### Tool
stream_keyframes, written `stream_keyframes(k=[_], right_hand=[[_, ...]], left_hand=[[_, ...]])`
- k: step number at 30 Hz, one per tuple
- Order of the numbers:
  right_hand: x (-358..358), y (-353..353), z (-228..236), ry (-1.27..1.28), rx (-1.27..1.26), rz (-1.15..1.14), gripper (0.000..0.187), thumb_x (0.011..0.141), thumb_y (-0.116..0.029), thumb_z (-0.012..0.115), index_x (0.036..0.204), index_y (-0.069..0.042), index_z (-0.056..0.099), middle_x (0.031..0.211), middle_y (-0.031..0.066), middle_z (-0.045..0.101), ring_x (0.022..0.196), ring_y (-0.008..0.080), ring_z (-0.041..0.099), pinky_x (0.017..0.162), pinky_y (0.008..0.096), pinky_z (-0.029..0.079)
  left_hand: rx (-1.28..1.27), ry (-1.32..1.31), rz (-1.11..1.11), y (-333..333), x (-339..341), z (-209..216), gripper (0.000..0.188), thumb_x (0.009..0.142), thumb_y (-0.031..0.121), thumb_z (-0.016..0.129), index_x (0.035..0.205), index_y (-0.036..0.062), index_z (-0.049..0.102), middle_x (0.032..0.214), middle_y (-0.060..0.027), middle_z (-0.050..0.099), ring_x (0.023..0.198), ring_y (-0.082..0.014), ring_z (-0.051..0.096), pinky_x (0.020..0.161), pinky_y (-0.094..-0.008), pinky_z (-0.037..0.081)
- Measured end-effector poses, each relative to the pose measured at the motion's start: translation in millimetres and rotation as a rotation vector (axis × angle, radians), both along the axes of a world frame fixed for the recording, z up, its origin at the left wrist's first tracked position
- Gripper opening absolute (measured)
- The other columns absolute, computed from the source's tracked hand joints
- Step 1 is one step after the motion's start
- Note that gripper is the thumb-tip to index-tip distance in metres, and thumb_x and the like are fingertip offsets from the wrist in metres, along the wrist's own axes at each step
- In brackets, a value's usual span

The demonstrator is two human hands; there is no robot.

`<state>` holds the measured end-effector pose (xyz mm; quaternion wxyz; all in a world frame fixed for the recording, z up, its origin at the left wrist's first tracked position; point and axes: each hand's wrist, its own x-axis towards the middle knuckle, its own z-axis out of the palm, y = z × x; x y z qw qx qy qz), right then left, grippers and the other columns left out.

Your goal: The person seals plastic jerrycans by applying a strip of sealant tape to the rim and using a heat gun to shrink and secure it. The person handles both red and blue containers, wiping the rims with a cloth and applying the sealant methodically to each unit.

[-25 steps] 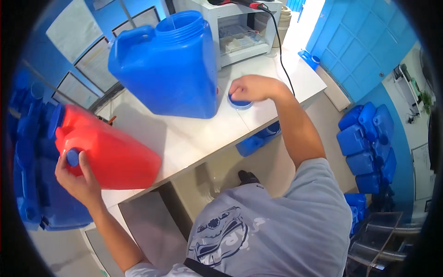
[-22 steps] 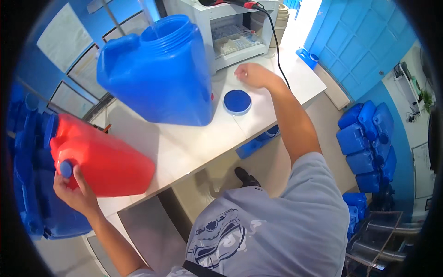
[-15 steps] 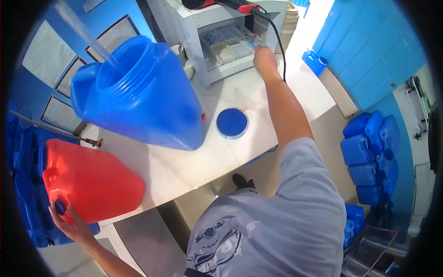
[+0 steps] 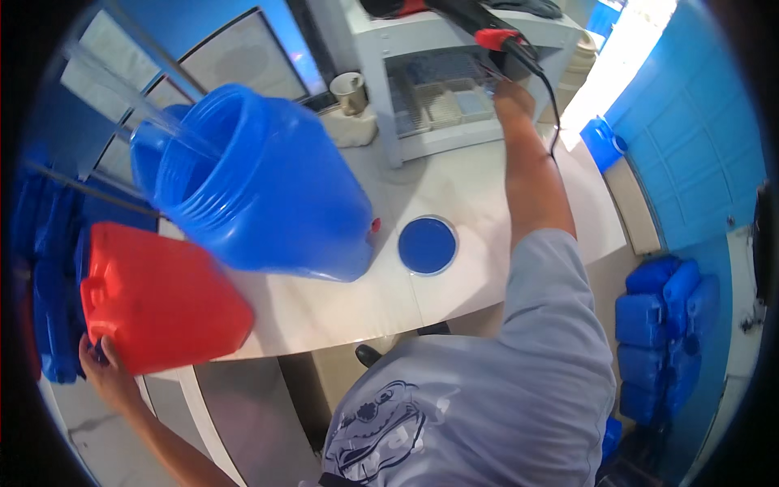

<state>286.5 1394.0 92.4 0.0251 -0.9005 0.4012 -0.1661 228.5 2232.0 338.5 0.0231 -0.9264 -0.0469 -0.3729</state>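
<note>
At the left end of the counter, a red jerrycan (image 4: 166, 300) lies on its side with its mouth toward me. My left hand (image 4: 112, 380) has its fingers round the dark blue cap (image 4: 100, 351) at that mouth. Water runs from a clear stream (image 4: 122, 89) into the open top of a large blue jerrycan (image 4: 288, 187) beside it. My right arm stretches to the far right, where my right hand (image 4: 514, 99) is closed at the shelf's opening. Something thin shows by its fingertips, too small to name. Nearby, a round blue lid (image 4: 427, 245) lies flat on the counter.
White trays (image 4: 442, 105) stand inside the white shelf unit (image 4: 454, 144). On top lies a black and red heat-gun-like tool (image 4: 479, 28), its cord hanging by my right arm. A mug (image 4: 349, 92) stands behind the blue jerrycan. Blue jerrycans (image 4: 641, 321) are stacked at right.
The whole view has shifted, so the counter things sit differently in the picture. My right hand stays at the shelf opening, and my left hand stays at the red jerrycan's cap. Water keeps running.
</note>
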Motion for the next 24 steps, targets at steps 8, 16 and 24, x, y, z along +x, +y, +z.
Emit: stream_keyframes(k=[8,16,24], right_hand=[[-103,96,31,-0.827,0.056,0.343,0.034,0.096,-0.031,0.061,0.108,0.001,0.068,0.104,0.0183,0.071,0.095,0.0316,0.068,0.085,0.0382,0.05],[-203,404,87,-0.72,0.886,1.15,0.028,0.089,-0.009,0.067,0.117,-0.004,0.064,0.126,0.0128,0.057,0.098,0.0178,0.059,0.088,0.0317,0.049],[-218,456,116,-0.689,0.982,1.098,0.052,0.085,-0.013,0.074,0.134,-0.005,0.058,0.135,0.0147,0.05,0.104,0.0215,0.059,0.092,0.0358,0.049]], left_hand=[[-0.289,-0.181,-0.653,-59,-50,-47,0.05,0.086,0.014,0.074,0.131,0.0016,0.054,0.124,-0.0142,0.058,0.112,-0.0244,0.058,0.099,-0.0375,0.046],[-1.458,1.15,-1.188,-182,-98,-119,0.04,0.103,0.018,0.054,0.139,0.0046,0.043,0.125,-0.0101,0.059,0.111,-0.0142,0.057,0.093,-0.0321,0.048],[-1.435,1.11,-1.094,-204,-77,-117,0.04,0.096,0.012,0.066,0.131,0.0006,0.051,0.102,-0.0082,0.068,0.088,-0.0119,0.065,0.077,-0.0261,0.053]])
